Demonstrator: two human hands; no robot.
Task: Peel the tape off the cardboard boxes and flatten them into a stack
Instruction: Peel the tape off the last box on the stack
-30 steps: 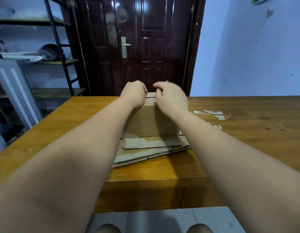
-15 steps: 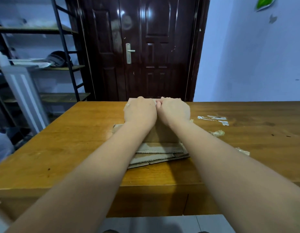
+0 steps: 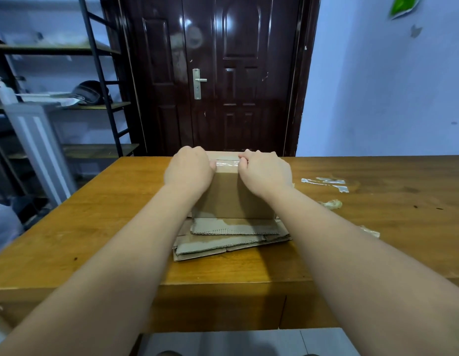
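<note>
Head view: the left hand (image 3: 189, 169) and right hand (image 3: 265, 172), both curled, grip the top edge of an upright cardboard box (image 3: 232, 195) on either side of its clear tape (image 3: 226, 163), with flattened cardboard (image 3: 231, 236) stacked beneath the wrists on the wooden table (image 3: 100, 217).

Left hand (image 3: 189, 168) and right hand (image 3: 265, 170) curled, arms outstretched.

— How's the light?
— Dim, bluish and soft; glare patches on the glossy door (image 3: 218, 73), a faint shadow near the cardboard stack (image 3: 231, 240) on the worktop (image 3: 94, 227)
— Sharpness?
— Centre crisp, edges bowed by the wide lens
</note>
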